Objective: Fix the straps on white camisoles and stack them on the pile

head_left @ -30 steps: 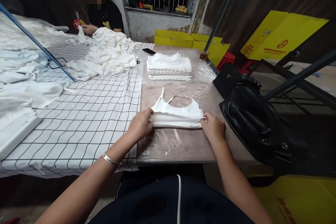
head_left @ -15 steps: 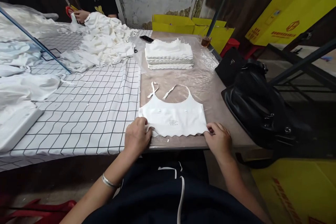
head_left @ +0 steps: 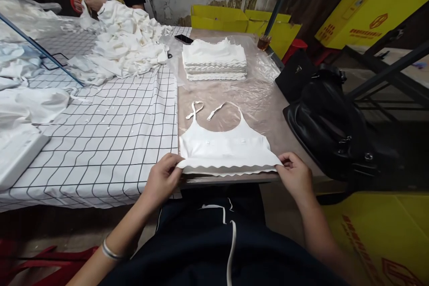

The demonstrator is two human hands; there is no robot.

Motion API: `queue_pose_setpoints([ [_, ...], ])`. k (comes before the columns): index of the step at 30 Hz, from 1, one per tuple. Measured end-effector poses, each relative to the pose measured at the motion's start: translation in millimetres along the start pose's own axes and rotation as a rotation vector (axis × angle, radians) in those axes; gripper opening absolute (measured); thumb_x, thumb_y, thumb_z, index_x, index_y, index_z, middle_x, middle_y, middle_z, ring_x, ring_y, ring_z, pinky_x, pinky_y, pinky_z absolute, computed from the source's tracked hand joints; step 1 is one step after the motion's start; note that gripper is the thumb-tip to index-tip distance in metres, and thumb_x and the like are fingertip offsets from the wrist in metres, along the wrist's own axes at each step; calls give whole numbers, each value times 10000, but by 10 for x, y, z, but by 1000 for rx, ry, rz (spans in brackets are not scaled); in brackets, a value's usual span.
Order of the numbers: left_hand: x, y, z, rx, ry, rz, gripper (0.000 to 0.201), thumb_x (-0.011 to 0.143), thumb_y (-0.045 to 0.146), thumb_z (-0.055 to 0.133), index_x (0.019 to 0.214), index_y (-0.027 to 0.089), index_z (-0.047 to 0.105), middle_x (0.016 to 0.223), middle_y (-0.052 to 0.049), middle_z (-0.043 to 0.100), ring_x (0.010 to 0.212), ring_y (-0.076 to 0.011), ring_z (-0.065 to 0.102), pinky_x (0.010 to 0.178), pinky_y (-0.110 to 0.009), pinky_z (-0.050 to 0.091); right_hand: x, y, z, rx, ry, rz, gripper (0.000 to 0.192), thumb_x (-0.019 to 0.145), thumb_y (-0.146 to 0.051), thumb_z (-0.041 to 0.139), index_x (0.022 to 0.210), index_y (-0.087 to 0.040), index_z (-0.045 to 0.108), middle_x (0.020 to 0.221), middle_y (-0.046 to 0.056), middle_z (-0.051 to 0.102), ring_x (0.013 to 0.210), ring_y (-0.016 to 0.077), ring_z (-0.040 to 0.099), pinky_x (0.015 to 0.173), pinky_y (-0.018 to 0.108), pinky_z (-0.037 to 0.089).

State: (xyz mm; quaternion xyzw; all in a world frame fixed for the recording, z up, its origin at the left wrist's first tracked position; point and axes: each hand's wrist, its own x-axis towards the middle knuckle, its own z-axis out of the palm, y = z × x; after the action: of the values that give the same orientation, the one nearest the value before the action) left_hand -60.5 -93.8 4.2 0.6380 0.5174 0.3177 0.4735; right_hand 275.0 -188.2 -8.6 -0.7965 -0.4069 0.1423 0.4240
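Pinching the scalloped bottom hem at its two corners, the left hand (head_left: 163, 178) and the right hand (head_left: 295, 175) each close thumb and fingers on the white crop top (head_left: 224, 147), which lies face-up at the near edge of the table (head_left: 234, 103), just below the middle of the frame. Its hem is lifted slightly off the surface and drawn taut between the hands, showing a wavy edge in two layers. Its body is flat and smooth, with small tags or marks on the chest, and two thin straps reach up toward the centre of the frame, their ends loose and apart. Clear plastic sheeting (head_left: 264, 71) covers the brown tabletop under it. Above it, near the top centre, sits a neat stack of folded white garments (head_left: 214, 60), well apart from the top. A dark phone (head_left: 183, 39) lies just beside that stack on its left, and a glass of brown drink (head_left: 263, 42) stands to its right. A white grid-patterned cloth (head_left: 110, 134) fills the left of the frame, with a loose heap of white garments (head_left: 124, 51) at the upper left. Flat yellow cartons (head_left: 234, 18) stand along the top; what they hold cannot be seen. A black bag (head_left: 331, 129), shut, rests at the right.
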Motion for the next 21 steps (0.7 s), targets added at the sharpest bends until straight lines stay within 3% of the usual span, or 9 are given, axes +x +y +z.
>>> queue_pose_setpoints([
  [4, 97, 318, -71, -888, -315, -349, 224, 846, 319, 585, 939, 141, 682, 927, -104, 717, 913, -252, 674, 852, -389, 542, 114, -107, 139, 414, -56, 171, 291, 563, -333, 685, 695, -233, 445, 818, 22, 675, 737, 179, 614, 658, 282, 478],
  [6, 124, 477, -68, -1130, -389, -424, 285, 896, 318, 520, 1028, 119, 675, 967, -124, 728, 963, -265, 683, 887, -406, 543, 134, -209, 249, 498, -91, 260, 346, 566, -356, 725, 778, -238, 478, 749, -8, 651, 678, 169, 602, 639, 287, 486],
  [7, 132, 541, -58, -1201, -412, -455, 329, 918, 327, 482, 1079, 107, 665, 985, -134, 729, 990, -275, 683, 900, -413, 543, 126, -280, 295, 545, -170, 306, 362, 586, -389, 735, 812, -237, 496, 727, -15, 639, 666, 169, 602, 648, 299, 496],
  [11, 130, 618, 16, -1304, -455, -571, 412, 963, 320, 389, 1192, 64, 615, 936, -149, 733, 933, -279, 708, 820, -386, 580, -19, -705, 283, 829, -844, 412, 412, 719, -561, 674, 729, -220, 443, 819, 27, 664, 820, 211, 659, 815, 436, 507],
  [13, 106, 561, 58, -1303, -458, -648, 377, 968, 283, 393, 1158, 48, 619, 865, -139, 732, 830, -253, 723, 744, -345, 594, -107, -938, 167, 923, -1051, 385, 510, 765, -686, 570, 702, -219, 376, 798, 28, 663, 830, 225, 672, 819, 498, 489],
  [14, 86, 528, 77, -1298, -457, -685, 359, 969, 275, 402, 1140, 46, 620, 850, -136, 730, 799, -244, 723, 728, -337, 596, -141, -1035, 111, 946, -1071, 355, 549, 769, -751, 507, 711, -222, 371, 786, 25, 661, 821, 227, 675, 809, 511, 486],
  [16, 38, 488, 100, -1289, -437, -740, 325, 972, 269, 421, 1122, 60, 620, 869, -129, 731, 800, -232, 723, 755, -337, 595, -190, -1161, 55, 956, -980, 260, 581, 751, -808, 470, 758, -230, 419, 799, 21, 662, 827, 221, 673, 816, 491, 488],
  [19, -12, 561, 82, -1270, -418, -737, 296, 976, 281, 440, 1094, 85, 628, 878, -113, 729, 800, -206, 717, 781, -314, 588, -271, -1200, 165, 871, -802, 99, 444, 738, -621, 696, 790, -219, 516, 846, 10, 659, 814, 165, 642, 824, 355, 497],
  [21, -5, 689, 46, -1225, -463, -687, 321, 967, 336, 466, 1077, 86, 636, 859, -115, 725, 773, -213, 714, 741, -314, 592, -357, -1191, 306, 825, -908, 60, 326, 766, -475, 742, 799, -203, 565, 828, 8, 648, 767, 140, 621, 781, 302, 502],
])
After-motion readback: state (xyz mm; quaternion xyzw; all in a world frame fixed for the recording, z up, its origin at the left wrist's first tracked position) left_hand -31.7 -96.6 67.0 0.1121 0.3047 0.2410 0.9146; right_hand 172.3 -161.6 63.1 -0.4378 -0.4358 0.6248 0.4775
